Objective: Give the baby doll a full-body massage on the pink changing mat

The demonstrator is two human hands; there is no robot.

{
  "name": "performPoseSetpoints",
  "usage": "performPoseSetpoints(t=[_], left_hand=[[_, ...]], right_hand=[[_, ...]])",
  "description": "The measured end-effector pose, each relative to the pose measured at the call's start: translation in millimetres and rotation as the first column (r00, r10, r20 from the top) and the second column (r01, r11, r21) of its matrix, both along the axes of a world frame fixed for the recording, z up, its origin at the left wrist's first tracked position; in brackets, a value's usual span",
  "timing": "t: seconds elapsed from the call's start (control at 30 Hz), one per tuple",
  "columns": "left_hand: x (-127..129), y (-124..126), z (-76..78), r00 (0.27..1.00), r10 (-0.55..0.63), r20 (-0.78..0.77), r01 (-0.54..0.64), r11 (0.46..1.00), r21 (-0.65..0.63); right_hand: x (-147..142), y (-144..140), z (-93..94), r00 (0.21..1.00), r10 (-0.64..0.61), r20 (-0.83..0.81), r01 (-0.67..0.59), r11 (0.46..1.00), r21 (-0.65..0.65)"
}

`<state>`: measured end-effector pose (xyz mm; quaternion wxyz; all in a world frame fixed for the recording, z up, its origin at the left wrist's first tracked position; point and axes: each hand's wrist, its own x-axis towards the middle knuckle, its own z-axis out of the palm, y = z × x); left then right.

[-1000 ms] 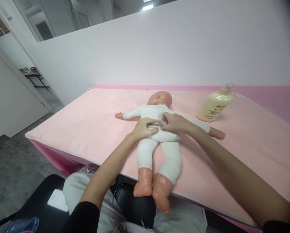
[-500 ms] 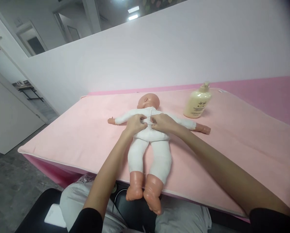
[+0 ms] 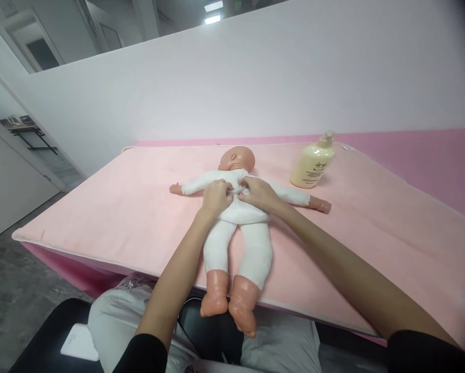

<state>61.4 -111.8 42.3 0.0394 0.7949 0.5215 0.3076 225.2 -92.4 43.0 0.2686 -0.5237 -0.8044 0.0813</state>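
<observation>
A baby doll [image 3: 243, 210] with a white cloth body lies face down on the table, its head away from me and turned to the left. Its arms are spread out, and its bare feet stick out over the near edge. My left hand [image 3: 217, 198] and my right hand [image 3: 258, 194] are side by side on the doll's back. Between thumb and fingers each one pinches a fold of the white cloth, which is bunched up between them. Parts of the fingertips are hidden by the cloth and the hands.
A pale yellow pump bottle [image 3: 312, 165] stands beyond the doll's right-hand arm. Pink cloth [image 3: 111, 207] covers the table, with a white wall [image 3: 232, 88] behind it. A white flat object [image 3: 80, 343] lies on the black seat at lower left.
My fingers have shifted slightly up the doll's back toward its head, still pinching the cloth. The whole view has moved a little; the doll and the bottle stay in place.
</observation>
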Motion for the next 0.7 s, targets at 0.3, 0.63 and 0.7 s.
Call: performPoseSetpoints(t=[0.3, 0.63, 0.7], left_hand=[[12, 3, 2.5, 0.999, 0.026, 0.031, -0.031, 0.981, 0.192], [20, 30, 10.7, 0.978, 0.197, -0.067, -0.198, 0.980, -0.010], [15, 30, 5.3, 0.985, 0.173, 0.017, -0.173, 0.985, -0.003]], right_hand=[[-4, 1, -1.9, 1.000, -0.011, -0.024, 0.012, 1.000, 0.029], [1, 10, 8.2, 0.958, -0.126, -0.259, 0.111, 0.991, -0.073], [6, 18, 3.8, 0.931, -0.150, -0.334, 0.152, 0.988, -0.021]])
